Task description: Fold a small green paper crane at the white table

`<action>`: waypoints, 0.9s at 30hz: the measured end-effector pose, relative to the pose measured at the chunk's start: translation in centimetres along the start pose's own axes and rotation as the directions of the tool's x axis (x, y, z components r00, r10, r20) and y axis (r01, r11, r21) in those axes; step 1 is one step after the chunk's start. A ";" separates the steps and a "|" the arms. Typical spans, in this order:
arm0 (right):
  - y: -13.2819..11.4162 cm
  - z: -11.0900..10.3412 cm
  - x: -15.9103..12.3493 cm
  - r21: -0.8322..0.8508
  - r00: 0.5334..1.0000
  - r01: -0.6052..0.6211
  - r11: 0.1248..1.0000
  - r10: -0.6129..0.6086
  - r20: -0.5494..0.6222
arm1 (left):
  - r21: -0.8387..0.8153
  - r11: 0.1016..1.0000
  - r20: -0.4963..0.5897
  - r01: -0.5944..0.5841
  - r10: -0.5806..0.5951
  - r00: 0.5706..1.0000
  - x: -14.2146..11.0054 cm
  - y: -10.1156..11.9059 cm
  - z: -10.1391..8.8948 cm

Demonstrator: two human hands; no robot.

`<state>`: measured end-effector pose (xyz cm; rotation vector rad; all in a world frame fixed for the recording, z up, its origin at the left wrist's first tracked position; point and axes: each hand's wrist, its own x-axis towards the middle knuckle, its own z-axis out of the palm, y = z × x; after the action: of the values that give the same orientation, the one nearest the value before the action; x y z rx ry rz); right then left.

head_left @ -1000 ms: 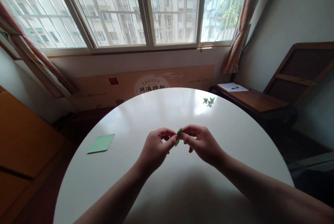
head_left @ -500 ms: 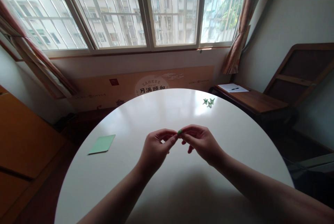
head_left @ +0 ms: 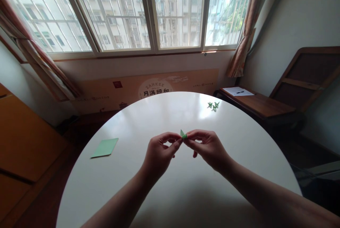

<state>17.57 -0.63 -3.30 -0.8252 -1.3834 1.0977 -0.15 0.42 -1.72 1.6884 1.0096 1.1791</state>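
Observation:
Between my fingertips is a small folded green paper (head_left: 183, 134), with a pointed flap standing up from it. My left hand (head_left: 161, 150) pinches its left side between thumb and forefinger. My right hand (head_left: 206, 145) pinches the right side the same way, and my fingers cover part of the paper. Both hands are held above the white round table (head_left: 212, 189). A stack of light green square paper (head_left: 105, 148) lies on the left of the table. At the far right lie three small folded green paper figures (head_left: 213, 106), close together.
Beyond the table's right edge stands a wooden chair (head_left: 276, 102) with a white sheet (head_left: 233, 92) and a dark pen (head_left: 240, 92) on it. A barred window (head_left: 175, 15) is at the back, curtains (head_left: 240, 57) beside it. An orange-brown cabinet (head_left: 23, 139) stands at left.
The folded paper has turned between my fingers, so a pointed flap now shows upward. My hands have shifted only slightly, and the view has tilted a little.

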 end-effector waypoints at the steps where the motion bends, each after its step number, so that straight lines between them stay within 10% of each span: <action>1: 0.0 0.0 0.0 -0.005 1.000 -0.004 1.000 0.004 -0.003 | 0.002 1.000 -0.003 0.001 -0.001 1.000 0.0 -0.1 0.0; 27: 0.2 0.2 -0.2 0.006 0.999 0.005 1.000 -0.005 -0.038 | -0.042 0.999 0.013 0.008 -0.008 1.000 0.2 0.4 0.0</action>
<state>17.37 -0.82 -3.52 -0.8336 -1.3492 1.0772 -0.01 0.45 -1.33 1.6558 0.9766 1.1752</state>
